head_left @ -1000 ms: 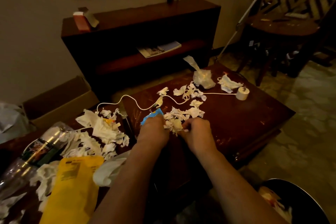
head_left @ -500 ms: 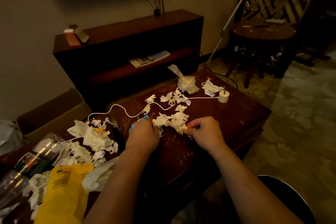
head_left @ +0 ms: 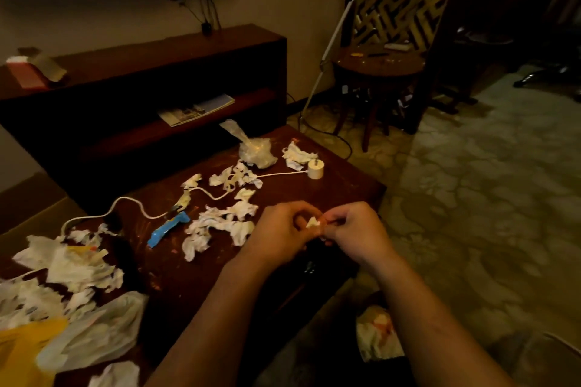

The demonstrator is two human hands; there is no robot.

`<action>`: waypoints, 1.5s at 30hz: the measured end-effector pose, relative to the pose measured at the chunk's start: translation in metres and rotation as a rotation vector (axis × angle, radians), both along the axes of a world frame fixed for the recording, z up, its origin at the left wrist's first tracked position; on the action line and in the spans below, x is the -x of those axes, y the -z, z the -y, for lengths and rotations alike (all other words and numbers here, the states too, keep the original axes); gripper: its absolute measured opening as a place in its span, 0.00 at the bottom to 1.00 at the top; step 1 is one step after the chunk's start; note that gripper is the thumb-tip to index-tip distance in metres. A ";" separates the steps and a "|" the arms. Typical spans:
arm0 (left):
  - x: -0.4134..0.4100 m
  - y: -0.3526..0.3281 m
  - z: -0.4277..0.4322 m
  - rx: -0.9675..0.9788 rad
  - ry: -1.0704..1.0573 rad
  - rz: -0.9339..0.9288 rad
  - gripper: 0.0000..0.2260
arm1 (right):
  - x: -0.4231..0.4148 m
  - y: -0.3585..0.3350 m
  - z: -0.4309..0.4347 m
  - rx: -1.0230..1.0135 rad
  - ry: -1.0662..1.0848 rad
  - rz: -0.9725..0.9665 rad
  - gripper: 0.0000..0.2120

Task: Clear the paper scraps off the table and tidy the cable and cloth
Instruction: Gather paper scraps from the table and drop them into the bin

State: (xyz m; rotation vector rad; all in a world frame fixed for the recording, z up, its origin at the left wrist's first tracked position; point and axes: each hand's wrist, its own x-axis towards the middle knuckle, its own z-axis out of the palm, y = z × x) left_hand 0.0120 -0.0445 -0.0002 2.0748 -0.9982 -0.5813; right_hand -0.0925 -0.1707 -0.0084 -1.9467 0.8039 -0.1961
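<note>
Paper scraps (head_left: 220,225) cover much of the tabletop (head_left: 195,286), so by my reckoning most of the clearing is yet to do. Nearest, at the left corner, a yellow packet (head_left: 22,352) and a pale sheet (head_left: 100,330) (cloth or plastic, I cannot tell) lie beside a heap (head_left: 72,267) of torn paper.

Further in, the left hand (head_left: 278,231) and right hand (head_left: 356,229) meet above the tabletop's right edge. Each grip is closed, fingers curled in, and together they pinch one small scrap (head_left: 312,222). Just left of them sits the main cluster of scraps, with a blue wrapper (head_left: 168,228) beside it.

Beyond, the cable (head_left: 138,209) snakes from the left heap, past the wrapper's far end and through more scraps. It ends at a round plug (head_left: 315,169) near the far right edge, with a knotted plastic bag (head_left: 256,151) close behind.

The pinch is held right at the brink, so a slackened grip would likely drop the small scrap to the floor, where a white bundle (head_left: 377,333) lies below the right forearm. Raking the piles together could catch the cable threaded among them and drag the plug over the far edge.

Bare wood between the main cluster and the near edge leaves room to sweep. The left side is crowded, and the right side opens straight onto the floor.
</note>
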 end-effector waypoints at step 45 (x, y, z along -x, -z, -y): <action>-0.094 0.049 -0.121 -0.374 -0.425 0.179 0.21 | -0.130 0.045 -0.120 0.433 -0.191 -0.257 0.13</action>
